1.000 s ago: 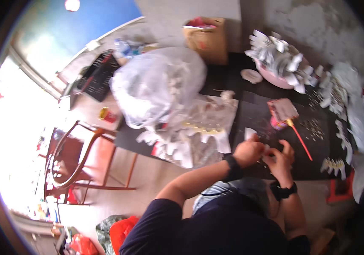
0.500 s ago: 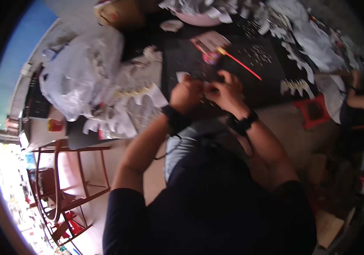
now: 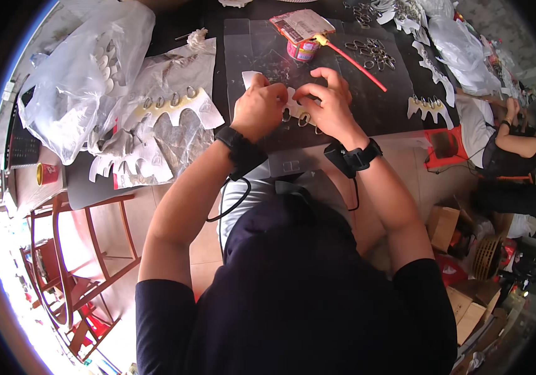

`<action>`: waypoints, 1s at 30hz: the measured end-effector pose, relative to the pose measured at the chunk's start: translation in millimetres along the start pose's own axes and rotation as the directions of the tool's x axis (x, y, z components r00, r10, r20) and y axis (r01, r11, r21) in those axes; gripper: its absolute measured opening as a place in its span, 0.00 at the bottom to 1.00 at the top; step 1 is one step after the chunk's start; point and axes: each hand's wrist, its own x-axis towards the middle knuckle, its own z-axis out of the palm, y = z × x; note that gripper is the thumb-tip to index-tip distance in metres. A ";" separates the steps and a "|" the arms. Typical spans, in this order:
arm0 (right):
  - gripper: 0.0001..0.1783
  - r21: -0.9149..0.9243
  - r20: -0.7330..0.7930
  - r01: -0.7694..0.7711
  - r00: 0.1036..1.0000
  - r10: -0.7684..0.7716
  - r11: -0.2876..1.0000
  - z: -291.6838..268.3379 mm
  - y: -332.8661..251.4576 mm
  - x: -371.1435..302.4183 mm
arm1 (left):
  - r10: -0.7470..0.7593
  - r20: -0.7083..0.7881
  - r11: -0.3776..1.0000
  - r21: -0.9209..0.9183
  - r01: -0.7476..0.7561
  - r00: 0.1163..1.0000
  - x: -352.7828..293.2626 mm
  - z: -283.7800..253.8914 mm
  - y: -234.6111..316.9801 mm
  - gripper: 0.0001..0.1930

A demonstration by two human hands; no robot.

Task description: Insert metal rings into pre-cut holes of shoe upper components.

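My left hand (image 3: 258, 107) pinches one end of a white scalloped paper strip (image 3: 252, 77) above the dark table mat. My right hand (image 3: 331, 106) closes its thumb and a finger on the strip's other part, with the remaining fingers curled above. Oval metal rings (image 3: 304, 119) sit along the strip below my fingertips; the fingers partly hide them. Beyond my hands stands a small pink-red can (image 3: 301, 50) with a flat printed card (image 3: 302, 25) on top. A red stick (image 3: 358, 67) with a yellowish end leans from the card down to the mat.
Loose metal rings (image 3: 371, 53) lie right of the can. Finished-looking strips with rings (image 3: 171, 103) rest on paper at left, near a clear plastic bag (image 3: 83, 75). Another ringed strip (image 3: 429, 107) lies right. A red stool (image 3: 444, 148) and a seated person (image 3: 521, 140) are at right.
The view has shifted, so the table things sit higher and further left, and blur has gone. Both hands stay close together at the strip.
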 end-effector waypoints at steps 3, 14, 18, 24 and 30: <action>0.08 -0.011 0.054 0.104 0.993 -0.104 0.994 -0.9 -4.0 2.5 | -0.006 -0.006 1.000 0.008 0.006 1.000 0.4 -0.9 0.1 0.05; 0.07 -0.046 0.176 0.013 0.984 -0.005 0.999 -0.1 -13.0 1.8 | 0.033 -0.103 0.994 -0.101 -0.043 0.994 -0.3 1.6 -11.3 0.12; 0.07 -0.029 0.208 0.030 0.978 -0.023 0.999 1.2 -7.3 2.5 | -0.034 -0.138 0.946 -0.325 -0.013 0.990 -4.0 -13.3 -17.1 0.09; 0.08 0.071 0.147 0.086 0.984 -0.096 0.994 1.0 -8.7 1.7 | -0.084 -0.449 0.951 -0.304 -0.064 0.890 -32.8 -38.7 -3.3 0.10; 0.10 0.087 0.192 0.100 0.975 -0.115 0.991 -4.9 -15.0 1.7 | -0.034 -0.207 0.993 0.107 0.057 0.978 -36.5 -18.5 -3.0 0.23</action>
